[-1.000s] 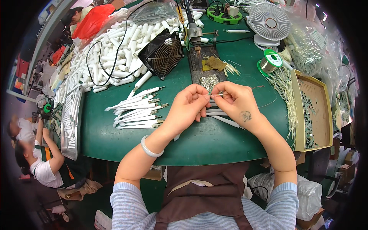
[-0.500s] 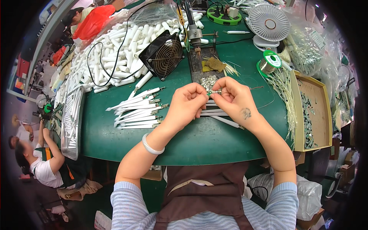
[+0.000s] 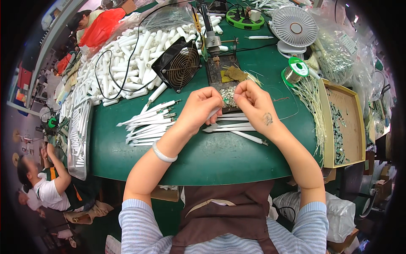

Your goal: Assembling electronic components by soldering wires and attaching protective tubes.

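- Two hands are brought together over the middle of the green table (image 3: 203, 156), just in front of the dark soldering stand (image 3: 220, 70).
- A white tube (image 3: 213, 113) is pinched in the closed fingers of the left hand (image 3: 201, 108), its end sticking out toward the other hand.
- A small green part (image 3: 229, 100) seems to be held between the two hands; the fingertips of the right hand (image 3: 253, 101) are drawn together on it, though the exact grip is too small to be made out.
- The step in hand is judged to be the fitting of that small part to the end of the tube, the two being lined up end to end.
- A steady, fine push along the tube's length is what the next move is judged to call for, with both grips kept firm.
- Several more white tubes (image 3: 237, 127) lie on the table right under the hands, and a fanned bundle of tubes with tips (image 3: 146, 122) lies to the left of them.
- Farther back, a small black fan (image 3: 176, 64) is propped upright, with a large heap of white tubes (image 3: 122, 63) behind it to the left.
- At the far right a white desk fan (image 3: 294, 28), a spool of wire (image 3: 294, 70) and a flat cardboard tray (image 3: 342, 122) of small parts are seen.
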